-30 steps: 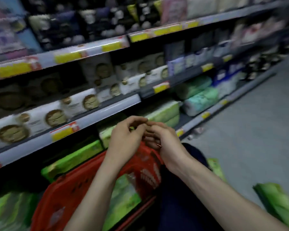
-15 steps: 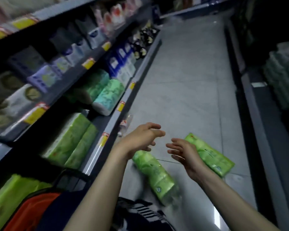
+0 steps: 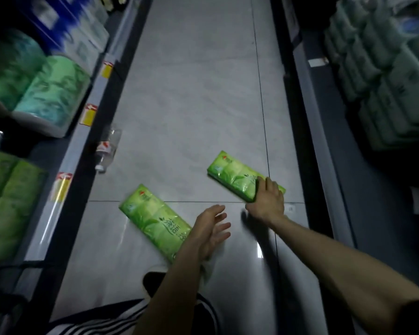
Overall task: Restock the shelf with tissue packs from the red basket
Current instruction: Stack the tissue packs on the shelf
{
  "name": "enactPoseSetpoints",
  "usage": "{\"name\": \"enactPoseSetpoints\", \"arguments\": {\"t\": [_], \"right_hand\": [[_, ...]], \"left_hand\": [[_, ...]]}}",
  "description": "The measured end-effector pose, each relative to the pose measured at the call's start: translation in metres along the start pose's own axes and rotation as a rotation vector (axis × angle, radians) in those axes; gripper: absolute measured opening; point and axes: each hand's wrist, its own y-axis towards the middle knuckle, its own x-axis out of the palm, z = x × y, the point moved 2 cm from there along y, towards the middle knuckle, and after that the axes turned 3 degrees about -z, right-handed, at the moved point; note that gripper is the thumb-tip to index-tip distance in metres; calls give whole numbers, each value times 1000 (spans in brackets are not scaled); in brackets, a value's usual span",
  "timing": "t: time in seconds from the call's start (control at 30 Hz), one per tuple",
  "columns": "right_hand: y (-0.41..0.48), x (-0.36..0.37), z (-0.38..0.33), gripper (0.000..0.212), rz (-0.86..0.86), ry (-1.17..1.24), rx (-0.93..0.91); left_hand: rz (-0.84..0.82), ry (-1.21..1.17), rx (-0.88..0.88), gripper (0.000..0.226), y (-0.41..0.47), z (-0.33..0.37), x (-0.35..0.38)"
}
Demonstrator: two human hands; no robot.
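Note:
Two green tissue packs lie flat on the grey aisle floor. The far tissue pack point(image 3: 232, 175) is under my right hand point(image 3: 267, 197), whose fingers curl over its near end. The near tissue pack point(image 3: 153, 218) lies just left of my left hand point(image 3: 211, 229), which hovers beside it with fingers spread and holds nothing. The bottom shelf point(image 3: 65, 165) on the left carries more green packs point(image 3: 7, 204). The red basket is out of view.
A clear plastic bottle point(image 3: 107, 148) lies on the floor by the left shelf's edge. Teal paper rolls point(image 3: 46, 95) sit on the left shelf. Pale wrapped packs point(image 3: 382, 68) fill the right shelving. My shoe point(image 3: 155, 281) and striped clothing point(image 3: 102, 320) show at the bottom.
My view swung away from the red basket and shelf down to the aisle floor. Both hands reached down; my right hand has landed on the far green pack.

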Motion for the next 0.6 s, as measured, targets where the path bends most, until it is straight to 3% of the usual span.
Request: {"name": "enactPoseSetpoints", "arguments": {"t": [0.1,0.23,0.4,0.53,0.6], "right_hand": [[21,15,16,120,-65,-155,-13],[33,14,20,122,11,-40,42],[2,14,1,108,-10,403,149],[-51,25,-21,95,39,673,24],[-78,24,-41,92,47,747,-60]], "left_hand": [[22,-15,24,52,14,-14,-10],[17,-51,28,59,17,-20,-21],[25,-121,54,65,14,-18,-24],[-27,-59,142,36,-3,-4,-13],[-18,-88,236,42,-11,5,-9]]}}
